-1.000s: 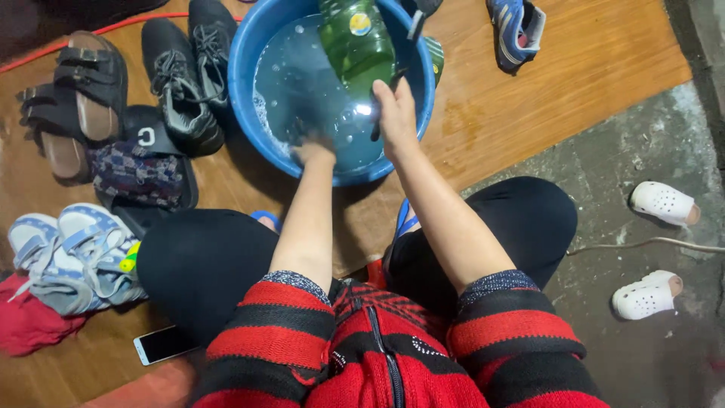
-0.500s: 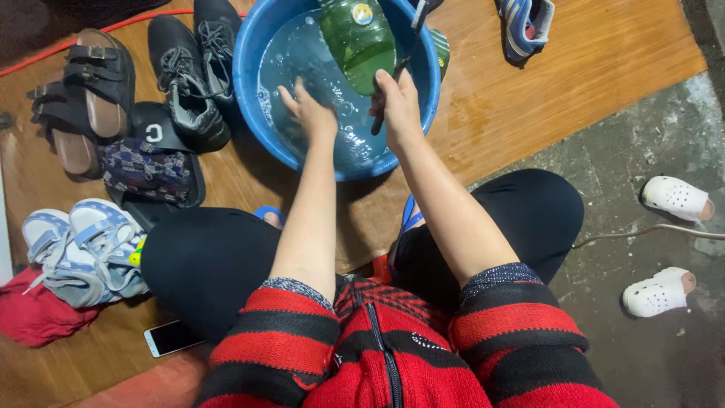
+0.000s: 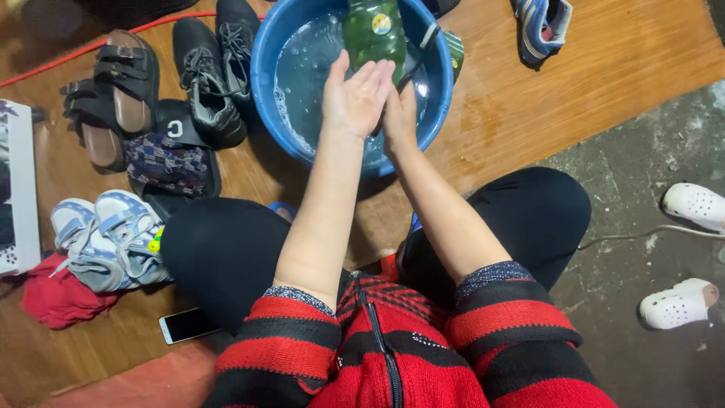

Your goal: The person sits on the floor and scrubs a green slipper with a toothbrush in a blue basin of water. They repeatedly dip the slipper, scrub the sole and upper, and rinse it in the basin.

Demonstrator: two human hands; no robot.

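Since prev frame your left hand (image 3: 355, 98) lifted out of the water, palm up, fingers spread, holding nothing. Right hand (image 3: 399, 113) sits low beside it, grip can't tell. Blue basin (image 3: 266, 83) top centre; green bottle (image 3: 374, 34) leans inside, prob. soaking.

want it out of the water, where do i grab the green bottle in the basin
Grip the green bottle around its round body just below the cap end, coming from the near side over the blue basin rim. It lies across the far water, and both hands are empty.
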